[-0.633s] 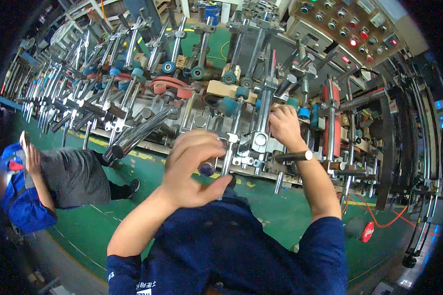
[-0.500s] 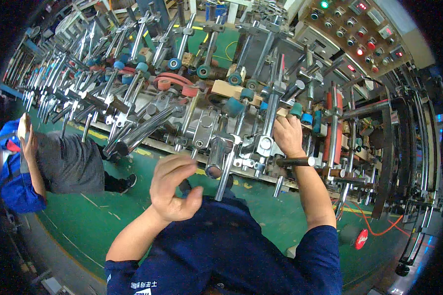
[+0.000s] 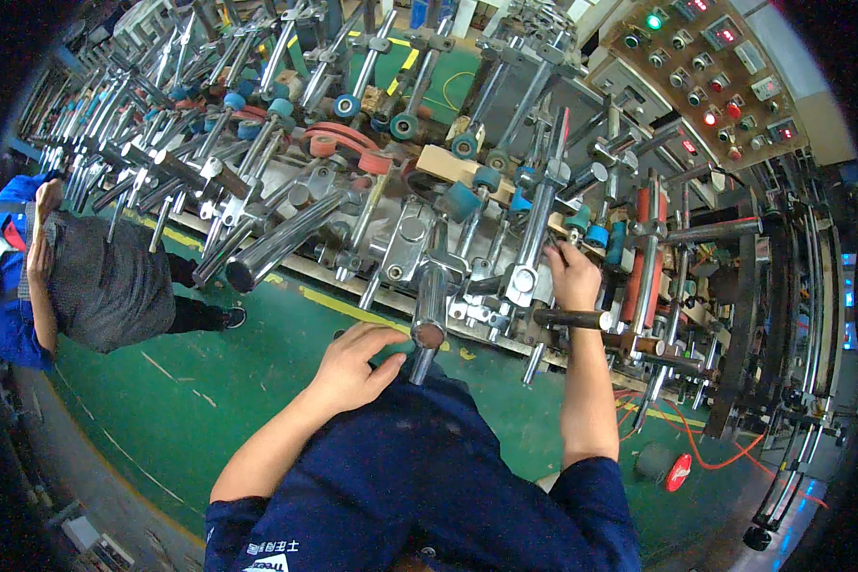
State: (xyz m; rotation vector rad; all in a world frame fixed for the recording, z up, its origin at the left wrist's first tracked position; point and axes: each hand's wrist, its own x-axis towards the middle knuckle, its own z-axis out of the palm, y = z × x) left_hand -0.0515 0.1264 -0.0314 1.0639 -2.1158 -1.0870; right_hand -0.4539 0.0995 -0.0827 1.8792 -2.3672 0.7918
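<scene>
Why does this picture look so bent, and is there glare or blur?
Head view: the fisheye lens bends straight edges and leaves speckled black corners; head view: glare streaks the chrome bar beside the left hand, and red lamps glow on the control panel; head view: that hand and the right hand look fairly sharp, far-left machinery softer.

Left hand (image 3: 357,367) loosely curved, thumb apart, near a thick steel rod (image 3: 430,307). Right hand (image 3: 576,276) in at the machine, near a teal roller (image 3: 579,218). Co-worker (image 3: 110,281) off left.
</scene>
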